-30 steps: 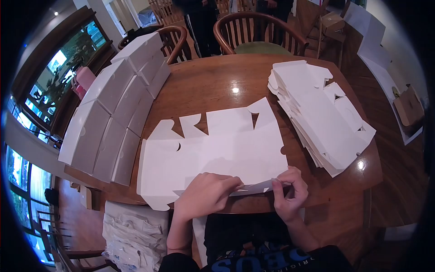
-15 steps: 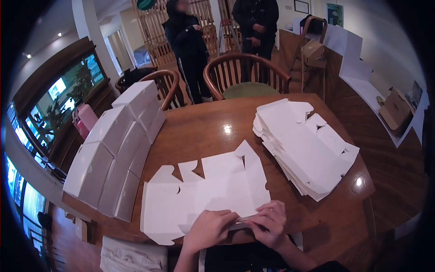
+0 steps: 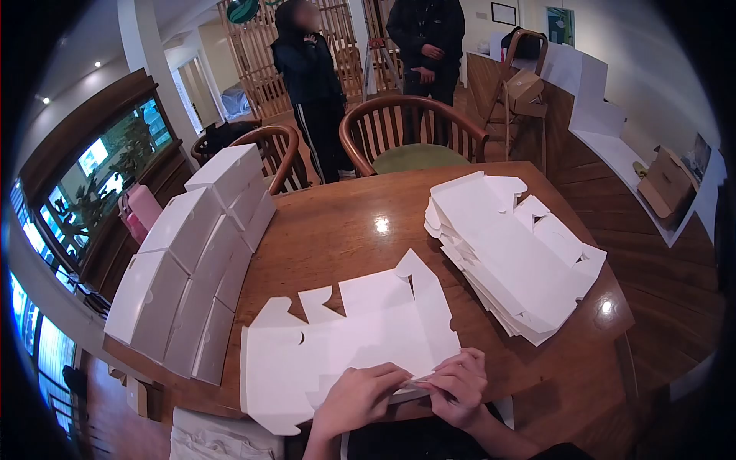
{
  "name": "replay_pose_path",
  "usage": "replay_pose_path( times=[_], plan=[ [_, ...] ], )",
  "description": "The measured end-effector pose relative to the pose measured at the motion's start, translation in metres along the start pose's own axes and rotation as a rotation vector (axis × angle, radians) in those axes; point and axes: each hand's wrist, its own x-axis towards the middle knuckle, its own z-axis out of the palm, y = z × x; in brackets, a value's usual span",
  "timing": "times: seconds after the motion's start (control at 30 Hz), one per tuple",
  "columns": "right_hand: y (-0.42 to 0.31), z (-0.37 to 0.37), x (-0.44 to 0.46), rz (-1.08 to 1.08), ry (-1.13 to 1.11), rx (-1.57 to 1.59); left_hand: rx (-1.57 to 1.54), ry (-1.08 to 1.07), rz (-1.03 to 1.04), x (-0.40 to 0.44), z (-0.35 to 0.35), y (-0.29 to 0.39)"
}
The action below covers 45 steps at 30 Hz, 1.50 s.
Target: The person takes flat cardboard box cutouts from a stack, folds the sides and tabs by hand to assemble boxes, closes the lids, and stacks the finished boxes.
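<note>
We're working at the table (image 3: pixel 345 222), white carton blank (image 3: pixel 383 322) lying along its near edge, long axis running roughly left-right. We're pinching its near flap (image 3: pixel 408 395) with left hand (image 3: pixel 362 399) and right hand (image 3: pixel 458 388), most lying forward-left, right hand nearer its right end.

At six o'clock the left hand (image 3: pixel 360 395) covered part of the near edge of the cardboard sheet (image 3: pixel 383 330), and toward five the right hand (image 3: pixel 458 383) hid more; how the sheet bent between their pinching fingers was too small to make out. The bottom edge cut off the left forearm (image 3: pixel 326 433) and, at seven, a pale bundle (image 3: pixel 226 438). Toward nine, white boxes (image 3: pixel 184 268) hid the foot of the pink bottle (image 3: pixel 142 203). Near twelve, one bystander (image 3: pixel 314 80) had a blurred head and another's (image 3: pixel 425 38) lay beyond the top edge; at one, the framed paper (image 3: pixel 504 13) was unreadable.
</note>
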Motion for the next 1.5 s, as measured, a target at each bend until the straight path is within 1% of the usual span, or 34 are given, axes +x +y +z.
replay_pose_path(
  times=[0.13, 0.2, 0.23, 0.4, 0.53, 0.6, 0.83, 0.93, 1.0, 1.03, 1.1, 1.13, 1.2, 1.23, 1.3, 1.43, 1.5],
  plan=[
    [0.002, 0.001, -0.002, 0.0, 0.027, 0.015, -0.015, -0.001, -0.009, 0.002, 0.005, 0.005],
    [0.003, 0.001, -0.002, -0.019, -0.068, -0.011, -0.014, 0.039, -0.07, 0.002, 0.005, 0.007],
    [0.003, 0.001, -0.001, -0.02, -0.069, -0.009, -0.013, 0.04, -0.072, 0.002, 0.004, 0.007],
    [0.0, 0.002, 0.002, -0.033, -0.123, -0.023, 0.021, 0.056, -0.039, 0.001, 0.005, 0.003],
    [0.001, 0.003, -0.002, -0.016, -0.103, -0.033, 0.048, 0.037, -0.057, 0.0, 0.005, 0.005],
    [0.002, 0.002, -0.003, -0.033, -0.122, -0.049, 0.041, 0.072, -0.018, 0.001, 0.007, 0.004],
    [-0.001, 0.001, -0.001, -0.047, -0.137, -0.061, 0.03, 0.089, 0.0, 0.0, 0.007, 0.003],
    [-0.003, 0.003, 0.001, -0.048, -0.098, -0.046, 0.043, 0.068, -0.062, 0.0, 0.006, 0.007],
    [-0.003, 0.001, 0.006, -0.053, -0.125, 0.008, 0.112, 0.135, -0.108, -0.001, 0.008, 0.008],
    [-0.003, 0.0, 0.007, -0.053, -0.125, 0.01, 0.114, 0.136, -0.109, -0.002, 0.007, 0.011],
    [-0.002, -0.002, 0.007, -0.054, -0.159, -0.034, 0.226, 0.161, -0.191, -0.004, 0.007, 0.018],
    [-0.002, -0.002, 0.006, -0.054, -0.161, -0.032, 0.226, 0.161, -0.193, -0.005, 0.008, 0.021],
    [0.0, 0.0, 0.004, -0.047, -0.141, -0.044, 0.352, 0.184, -0.287, -0.007, 0.009, 0.026],
    [0.0, 0.001, 0.004, -0.047, -0.142, -0.044, 0.351, 0.184, -0.288, -0.008, 0.007, 0.027],
    [0.0, 0.002, 0.003, -0.044, -0.124, -0.033, 0.391, 0.174, -0.218, -0.012, 0.004, 0.029],
    [0.001, 0.002, 0.002, -0.037, -0.12, -0.02, 0.425, 0.144, -0.233, -0.018, -0.005, 0.035],
    [0.001, 0.002, 0.002, -0.038, -0.135, -0.023, 0.37, 0.136, -0.227, -0.019, -0.007, 0.03]
  ],
)
